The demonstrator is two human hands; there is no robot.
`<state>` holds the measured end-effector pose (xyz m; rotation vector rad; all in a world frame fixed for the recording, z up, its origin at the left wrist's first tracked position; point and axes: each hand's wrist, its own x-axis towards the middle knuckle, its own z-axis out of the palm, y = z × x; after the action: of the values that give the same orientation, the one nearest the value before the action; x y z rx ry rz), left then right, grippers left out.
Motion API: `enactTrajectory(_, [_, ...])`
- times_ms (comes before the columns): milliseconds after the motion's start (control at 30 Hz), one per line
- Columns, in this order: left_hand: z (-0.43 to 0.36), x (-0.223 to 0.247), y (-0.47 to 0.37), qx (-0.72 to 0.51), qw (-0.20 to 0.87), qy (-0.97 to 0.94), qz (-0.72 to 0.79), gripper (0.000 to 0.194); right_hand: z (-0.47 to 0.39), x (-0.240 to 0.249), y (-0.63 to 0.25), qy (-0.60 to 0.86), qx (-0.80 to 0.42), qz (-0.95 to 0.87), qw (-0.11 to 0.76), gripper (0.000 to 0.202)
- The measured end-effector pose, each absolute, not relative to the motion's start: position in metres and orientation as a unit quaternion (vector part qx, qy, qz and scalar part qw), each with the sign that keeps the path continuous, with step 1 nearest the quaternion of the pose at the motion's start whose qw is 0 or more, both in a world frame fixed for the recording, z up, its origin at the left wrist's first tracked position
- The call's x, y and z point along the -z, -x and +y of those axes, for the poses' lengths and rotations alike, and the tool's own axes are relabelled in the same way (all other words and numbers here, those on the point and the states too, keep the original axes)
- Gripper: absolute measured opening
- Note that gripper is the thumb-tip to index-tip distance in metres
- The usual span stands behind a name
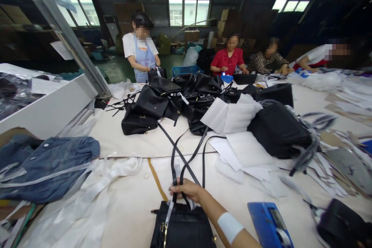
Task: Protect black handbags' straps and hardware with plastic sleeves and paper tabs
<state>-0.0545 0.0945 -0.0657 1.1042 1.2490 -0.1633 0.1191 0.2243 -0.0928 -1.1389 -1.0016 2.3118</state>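
Note:
My right hand (188, 190) comes in from the lower right, a white patch on its forearm. Its fingers are closed around thin black straps (175, 162) just above a black handbag (187, 226). That bag is upright at the near edge of the table, partly cut off by the bottom of the view. A gold zip and a strip of clear wrapping show on its left side. Beyond the hand, the straps run over the table towards a heap of black bags (148, 104). My left hand is out of view.
White foam sheets (241, 112) lie beside a black bag (279, 130) with wrapped handles. A blue tape dispenser (269, 224) is at lower right, a denim bag (55, 162) at left. Several co-workers (142, 52) are across the table. A metal post (64, 35) rises at left.

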Motion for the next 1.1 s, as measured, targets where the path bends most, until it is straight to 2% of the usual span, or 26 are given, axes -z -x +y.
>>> enactTrajectory(133, [0.154,0.086,0.008,0.127,0.654,-0.483,0.568,0.051,0.258,0.080,-0.146,0.346,-0.821,-0.248,0.381,0.037])
enactTrajectory(233, [0.181,0.099,-0.014,0.173,0.632,-0.478,0.585,0.074,0.302,0.056,-0.196,0.363,-0.742,-0.189,0.532,0.023])
enactTrajectory(300, [0.179,0.100,-0.011,0.181,0.615,-0.486,0.594,0.080,0.331,0.034,-0.234,0.397,-0.664,-0.186,0.606,0.015])
enactTrajectory(400, [0.142,0.090,0.018,0.156,0.592,-0.507,0.607,0.067,0.359,0.001,-0.269,0.420,-0.592,-0.182,0.663,0.007])
enactTrajectory(500, [0.086,0.072,0.057,0.125,0.562,-0.533,0.620,0.049,0.359,-0.021,-0.250,0.440,-0.511,-0.249,0.695,0.007])
enactTrajectory(567, [0.059,0.060,0.072,0.117,0.501,-0.597,0.616,0.042,0.340,-0.024,-0.210,0.457,-0.438,-0.408,0.657,0.017])
enactTrajectory(600, [0.053,0.057,0.076,0.122,0.463,-0.636,0.605,0.039,0.326,-0.022,-0.187,0.461,-0.400,-0.509,0.607,0.024])
enactTrajectory(733, [0.059,0.056,0.071,0.106,0.434,-0.670,0.594,0.037,0.252,0.012,-0.102,0.410,-0.252,-0.832,0.277,0.040])
enactTrajectory(800, [0.063,0.057,0.068,0.085,0.429,-0.674,0.595,0.039,0.219,0.038,-0.080,0.341,-0.173,-0.919,0.092,0.038])
enactTrajectory(867, [0.059,0.055,0.071,0.059,0.424,-0.676,0.599,0.044,0.195,0.060,-0.071,0.286,-0.130,-0.949,-0.029,0.030])
enactTrajectory(933, [0.047,0.049,0.081,0.006,0.428,-0.679,0.597,0.047,0.183,0.074,-0.071,0.273,-0.116,-0.953,-0.068,0.025])
enactTrajectory(1100, [0.024,0.041,0.124,-0.179,0.432,-0.662,0.586,0.040,0.187,0.070,-0.069,0.280,-0.086,-0.953,-0.074,0.023])
